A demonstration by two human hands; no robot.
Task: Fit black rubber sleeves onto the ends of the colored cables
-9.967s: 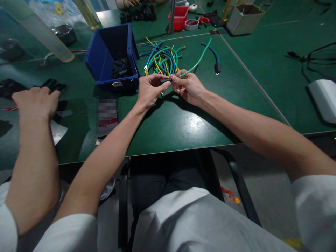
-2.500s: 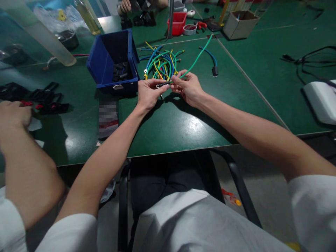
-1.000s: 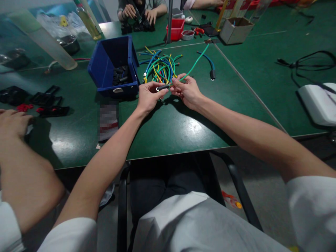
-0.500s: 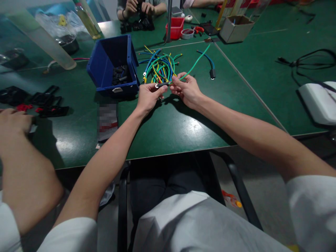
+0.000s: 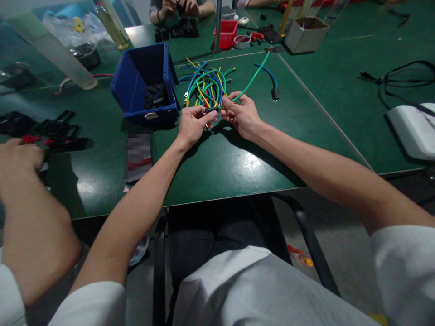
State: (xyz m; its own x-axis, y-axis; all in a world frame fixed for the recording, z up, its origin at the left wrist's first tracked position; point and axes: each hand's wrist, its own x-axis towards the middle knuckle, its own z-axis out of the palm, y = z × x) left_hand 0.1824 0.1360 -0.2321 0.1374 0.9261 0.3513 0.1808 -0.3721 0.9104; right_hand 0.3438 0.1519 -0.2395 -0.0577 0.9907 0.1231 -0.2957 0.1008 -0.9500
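- Sleeve (image 5: 212,110), black, is pinched in our left hand (image 5: 193,122); our right hand (image 5: 241,114) pinches green wire (image 5: 255,75) — fit unclear.
- Right of our grip, one blue wire (image 5: 273,79) looks done.
- Just past our grip, wire pile (image 5: 205,83) looks undone.

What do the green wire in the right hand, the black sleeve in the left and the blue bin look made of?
Green wire: probably plastic-coated, given its smooth, bright, evenly coloured surface.
Black sleeve: rubber or plastic, judging by its even, dull black surface; cannot tell which.
Blue bin: likely moulded plastic, evenly coloured, faintly glossy.
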